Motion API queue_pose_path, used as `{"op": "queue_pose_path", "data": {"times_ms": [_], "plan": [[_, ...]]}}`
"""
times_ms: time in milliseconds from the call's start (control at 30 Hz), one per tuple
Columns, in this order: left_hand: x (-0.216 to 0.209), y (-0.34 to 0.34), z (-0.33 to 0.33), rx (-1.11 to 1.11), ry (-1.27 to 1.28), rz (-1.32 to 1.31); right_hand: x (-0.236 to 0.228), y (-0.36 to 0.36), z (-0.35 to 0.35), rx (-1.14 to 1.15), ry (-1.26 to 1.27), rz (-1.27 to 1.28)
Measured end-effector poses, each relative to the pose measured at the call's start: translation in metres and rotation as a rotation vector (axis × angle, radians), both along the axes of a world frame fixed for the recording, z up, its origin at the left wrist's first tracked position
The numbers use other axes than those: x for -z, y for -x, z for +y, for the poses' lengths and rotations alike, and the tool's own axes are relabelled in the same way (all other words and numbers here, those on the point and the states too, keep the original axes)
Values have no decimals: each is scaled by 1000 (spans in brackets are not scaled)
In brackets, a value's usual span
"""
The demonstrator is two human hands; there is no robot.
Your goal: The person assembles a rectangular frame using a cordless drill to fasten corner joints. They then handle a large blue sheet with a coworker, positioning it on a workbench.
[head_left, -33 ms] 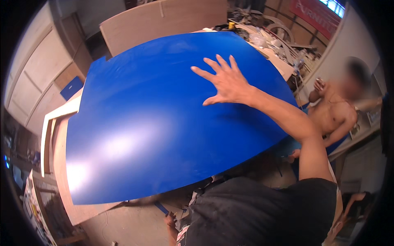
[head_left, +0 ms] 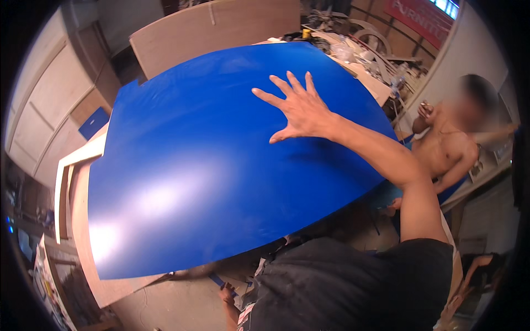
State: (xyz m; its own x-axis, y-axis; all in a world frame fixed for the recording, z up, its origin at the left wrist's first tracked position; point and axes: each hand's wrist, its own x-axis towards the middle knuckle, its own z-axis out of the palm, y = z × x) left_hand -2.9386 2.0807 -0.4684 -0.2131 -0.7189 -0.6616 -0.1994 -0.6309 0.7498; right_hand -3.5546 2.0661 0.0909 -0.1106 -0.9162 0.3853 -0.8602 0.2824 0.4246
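A large, glossy blue sheet (head_left: 221,127) spreads across the work table in front of me. My right hand (head_left: 302,111) is over its far right part, open, fingers spread wide and palm down. A dark shadow falls on the sheet below the wrist; whether the palm touches the surface I cannot tell. Low in the view, beside my dark shirt, my left hand (head_left: 227,293) hangs below the sheet's near edge with fingers curled. A narrow blue strip (head_left: 217,279) shows next to it; what the fingers hold is too small to make out.
Under the sheet, a pale wooden board (head_left: 83,220) juts out at the left. A large wooden panel (head_left: 182,38) stands behind. Scraps and offcuts (head_left: 359,52) crowd the far right. A shirtless person (head_left: 441,140) is close on my right. Pale cabinets (head_left: 41,94) stand left.
The whole view has shifted slightly, with the background moving a little left. My right hand keeps its spread pose over the sheet. My left hand has barely moved.
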Motion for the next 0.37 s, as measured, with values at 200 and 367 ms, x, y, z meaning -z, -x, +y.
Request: {"op": "queue_pose_path", "data": {"times_ms": [200, 367], "plan": [[-23, 49, -79, 126, 77, 36, -44, 191, 68, 699, -170, -291], [-48, 61, -86, 300, -25, 18, -64, 238, 129, 1021, -98, -245]]}}
